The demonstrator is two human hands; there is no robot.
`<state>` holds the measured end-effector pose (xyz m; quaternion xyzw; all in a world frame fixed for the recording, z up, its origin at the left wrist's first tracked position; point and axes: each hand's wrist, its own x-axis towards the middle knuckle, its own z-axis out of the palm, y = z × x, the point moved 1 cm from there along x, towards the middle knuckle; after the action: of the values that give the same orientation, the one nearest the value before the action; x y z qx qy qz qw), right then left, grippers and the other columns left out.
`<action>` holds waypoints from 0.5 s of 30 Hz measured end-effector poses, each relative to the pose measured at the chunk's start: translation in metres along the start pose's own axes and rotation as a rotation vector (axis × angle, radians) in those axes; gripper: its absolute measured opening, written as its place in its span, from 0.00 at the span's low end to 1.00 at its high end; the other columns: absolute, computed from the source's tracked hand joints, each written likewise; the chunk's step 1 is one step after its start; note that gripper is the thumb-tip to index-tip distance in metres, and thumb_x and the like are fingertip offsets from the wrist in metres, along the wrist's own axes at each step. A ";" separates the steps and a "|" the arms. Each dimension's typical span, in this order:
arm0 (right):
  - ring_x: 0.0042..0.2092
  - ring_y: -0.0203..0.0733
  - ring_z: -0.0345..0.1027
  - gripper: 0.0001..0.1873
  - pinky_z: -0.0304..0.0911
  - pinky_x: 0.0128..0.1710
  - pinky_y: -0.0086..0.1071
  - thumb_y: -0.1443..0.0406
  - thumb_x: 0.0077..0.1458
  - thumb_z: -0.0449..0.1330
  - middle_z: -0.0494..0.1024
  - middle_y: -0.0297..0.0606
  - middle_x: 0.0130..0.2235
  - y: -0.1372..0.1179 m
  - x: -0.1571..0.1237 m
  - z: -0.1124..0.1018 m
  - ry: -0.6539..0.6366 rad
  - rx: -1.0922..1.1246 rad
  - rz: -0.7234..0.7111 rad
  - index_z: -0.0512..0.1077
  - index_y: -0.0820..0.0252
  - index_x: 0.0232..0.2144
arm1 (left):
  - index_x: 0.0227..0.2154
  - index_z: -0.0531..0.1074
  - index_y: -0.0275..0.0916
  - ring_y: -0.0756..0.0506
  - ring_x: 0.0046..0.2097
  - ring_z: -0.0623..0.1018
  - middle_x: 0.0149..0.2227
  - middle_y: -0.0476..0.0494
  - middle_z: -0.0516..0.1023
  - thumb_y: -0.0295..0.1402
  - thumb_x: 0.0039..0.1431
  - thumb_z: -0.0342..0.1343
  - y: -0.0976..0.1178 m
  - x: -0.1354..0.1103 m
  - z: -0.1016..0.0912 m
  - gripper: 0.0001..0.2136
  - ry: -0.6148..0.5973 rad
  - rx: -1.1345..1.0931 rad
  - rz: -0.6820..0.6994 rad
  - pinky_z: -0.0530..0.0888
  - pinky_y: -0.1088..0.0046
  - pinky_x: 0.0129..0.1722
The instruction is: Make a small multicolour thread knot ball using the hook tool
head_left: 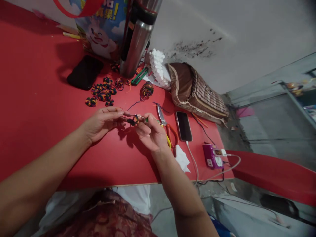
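Between two hands [105, 123] [153, 132], one yarn piece [131, 122]

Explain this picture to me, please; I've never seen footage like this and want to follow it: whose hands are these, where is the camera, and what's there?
No machine here: these are one person's bare hands. The single picture comes from a camera worn on that person's head, looking forward and down.

The left hand holds a small dark, multicoloured yarn piece. The right hand pinches a thin tool with a green part; its exact type is too small to tell.

On the red table beyond them lie a cluster of little yarn bundles and a yarn ball. To the right are scissors and a phone with a cable plugged in. A steel flask stands farther back.
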<state>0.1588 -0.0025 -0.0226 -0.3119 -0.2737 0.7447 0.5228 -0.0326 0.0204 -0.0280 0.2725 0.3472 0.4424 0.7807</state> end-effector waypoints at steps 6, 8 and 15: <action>0.22 0.29 0.40 0.05 0.45 0.19 0.25 0.57 0.56 0.71 0.87 0.29 0.35 0.000 -0.006 -0.002 -0.093 0.021 0.023 0.81 0.49 0.33 | 0.29 0.86 0.34 0.49 0.33 0.83 0.33 0.41 0.85 0.28 0.50 0.73 0.010 0.004 -0.005 0.04 0.139 -0.024 0.083 0.80 0.78 0.33; 0.22 0.29 0.38 0.06 0.43 0.19 0.26 0.56 0.56 0.71 0.86 0.28 0.35 0.000 -0.007 -0.003 -0.127 0.046 0.010 0.82 0.49 0.34 | 0.29 0.86 0.34 0.50 0.31 0.82 0.31 0.42 0.84 0.27 0.50 0.71 0.011 0.007 -0.009 0.03 0.138 -0.044 0.053 0.79 0.79 0.31; 0.23 0.30 0.34 0.05 0.40 0.17 0.24 0.55 0.56 0.73 0.83 0.27 0.33 -0.007 -0.005 -0.007 -0.049 0.054 -0.134 0.84 0.46 0.34 | 0.31 0.85 0.40 0.53 0.27 0.77 0.32 0.47 0.84 0.22 0.51 0.66 0.014 0.015 -0.018 0.08 0.442 0.033 0.398 0.70 0.77 0.23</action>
<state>0.1696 -0.0048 -0.0208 -0.2603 -0.2867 0.7225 0.5727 -0.0487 0.0418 -0.0332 0.2448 0.4558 0.6297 0.5795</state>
